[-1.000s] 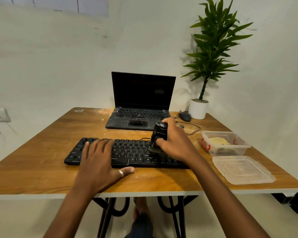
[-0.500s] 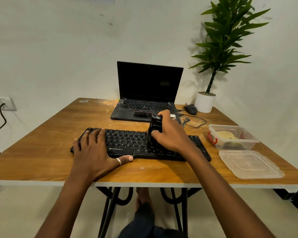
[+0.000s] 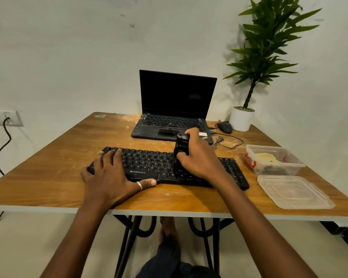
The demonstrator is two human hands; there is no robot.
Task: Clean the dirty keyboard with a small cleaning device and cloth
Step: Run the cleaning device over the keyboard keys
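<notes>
A black keyboard (image 3: 149,164) lies across the middle of the wooden table (image 3: 48,177). My left hand (image 3: 111,177) rests flat on its left end, fingers spread, thumb along the front edge. My right hand (image 3: 199,159) grips a small black cleaning device (image 3: 180,149) that stands upright on the keys right of centre. A yellow cloth (image 3: 266,157) lies inside a clear plastic box (image 3: 273,167) at the right.
An open black laptop (image 3: 175,109) stands behind the keyboard. A black mouse (image 3: 225,127) with its cable and a white potted plant (image 3: 242,119) sit at the back right. A clear lid (image 3: 293,192) lies near the front right corner. Light dust marks the tabletop.
The camera has tilted, so the whole scene sits differently in view. Both hands stay in place on the keyboard; the device has shifted slightly left along the keys.
</notes>
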